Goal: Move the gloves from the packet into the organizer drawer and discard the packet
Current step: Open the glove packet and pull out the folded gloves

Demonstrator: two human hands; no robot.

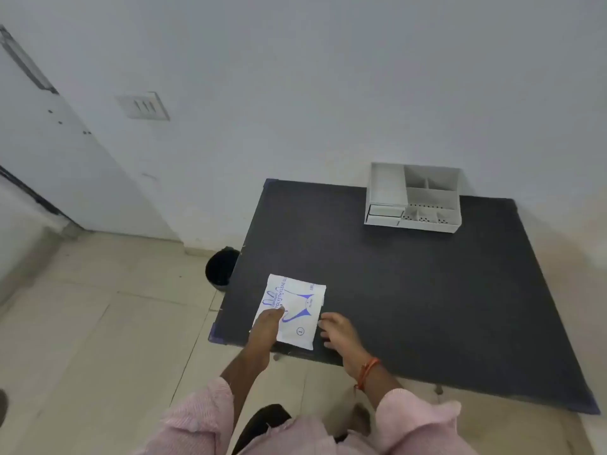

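A white glove packet [297,307] with blue print lies flat near the front left corner of the dark table [410,290]. My left hand [264,326] rests on the packet's near left edge, fingers laid over it. My right hand [338,333] sits on the table just right of the packet, fingers spread and touching its right edge. The white organizer [414,197], with open compartments on top and small drawers on its left front, stands at the table's far right by the wall. No gloves are visible outside the packet.
A black bin [220,267] stands on the tiled floor just left of the table's left edge. A white wall runs behind the table, with a switch plate [143,106] and a door [49,142] to the left.
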